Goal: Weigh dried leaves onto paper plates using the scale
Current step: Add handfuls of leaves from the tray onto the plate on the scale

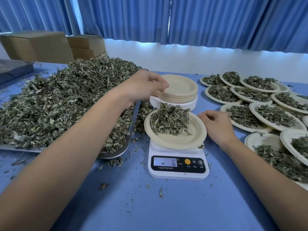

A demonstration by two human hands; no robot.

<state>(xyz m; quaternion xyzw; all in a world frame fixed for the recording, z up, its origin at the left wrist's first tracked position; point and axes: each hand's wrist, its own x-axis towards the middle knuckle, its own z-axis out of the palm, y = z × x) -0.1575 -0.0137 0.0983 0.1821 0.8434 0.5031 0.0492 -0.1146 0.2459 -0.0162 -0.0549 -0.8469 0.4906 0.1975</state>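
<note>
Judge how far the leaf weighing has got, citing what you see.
Done: many filled plates sit at the right. In hand: a leaf-laden plate is on the scale, right hand at its rim, left hand at the empty plate stack. Left: a big leaf heap lies on the tray.
</note>
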